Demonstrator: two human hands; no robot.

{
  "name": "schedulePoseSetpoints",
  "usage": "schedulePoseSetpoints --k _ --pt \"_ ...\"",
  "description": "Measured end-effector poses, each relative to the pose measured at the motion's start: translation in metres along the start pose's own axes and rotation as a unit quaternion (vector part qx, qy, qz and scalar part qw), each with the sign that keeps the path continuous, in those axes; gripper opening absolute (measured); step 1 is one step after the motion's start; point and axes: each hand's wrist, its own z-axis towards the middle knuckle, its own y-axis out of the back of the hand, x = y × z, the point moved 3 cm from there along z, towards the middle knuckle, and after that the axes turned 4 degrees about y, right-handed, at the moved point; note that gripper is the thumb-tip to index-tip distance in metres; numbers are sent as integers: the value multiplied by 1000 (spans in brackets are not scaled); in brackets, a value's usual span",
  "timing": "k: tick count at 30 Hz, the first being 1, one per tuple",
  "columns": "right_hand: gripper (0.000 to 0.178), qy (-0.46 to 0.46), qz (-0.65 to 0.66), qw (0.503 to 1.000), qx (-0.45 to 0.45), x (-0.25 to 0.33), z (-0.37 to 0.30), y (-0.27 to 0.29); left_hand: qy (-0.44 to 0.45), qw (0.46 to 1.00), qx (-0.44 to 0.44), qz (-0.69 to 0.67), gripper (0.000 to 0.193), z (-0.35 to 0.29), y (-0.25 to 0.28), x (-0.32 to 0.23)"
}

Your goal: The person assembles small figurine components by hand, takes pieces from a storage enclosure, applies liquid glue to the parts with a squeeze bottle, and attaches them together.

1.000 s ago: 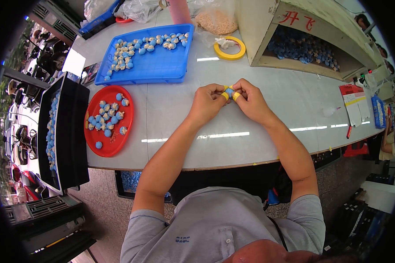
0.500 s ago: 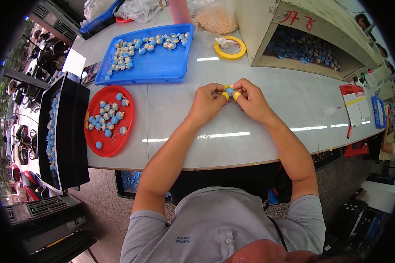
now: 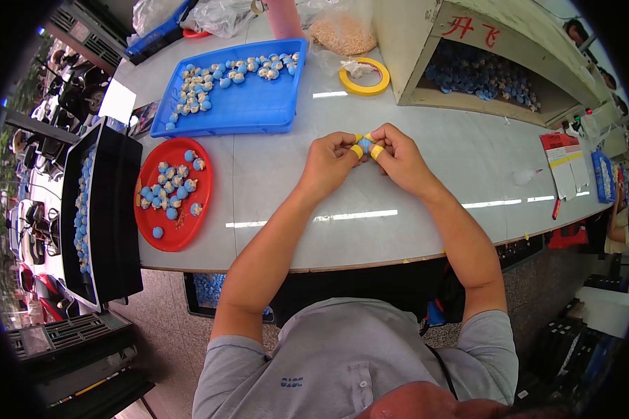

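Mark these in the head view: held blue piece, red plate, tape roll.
Blue piece [image 3: 365, 146]: head view, on its exposed middle.
Red plate [image 3: 182, 235]: head view, on a bare part near its lower edge.
Tape roll [image 3: 365, 89]: head view, on the near side of its yellow ring.

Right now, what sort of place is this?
Probably an assembly workshop: a blue tray and red plate hold similar blue-and-cream pieces, while the left hand and right hand grip a blue piece.
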Motion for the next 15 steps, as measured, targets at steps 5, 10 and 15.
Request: schedulePoseSetpoints --k 5,10,15 --pt "9 5 1 1000 -3 2 0 1 -4 1000 0 -26 27 -1 -1 -2" --pt "10 28 0 1000 -6 2 0 3 13 999 -7 -42 27 -3 -2 -8" --pt "13 16 27 999 -8 3 -1 3 23 998 0 -57 26 -2 -2 -10"
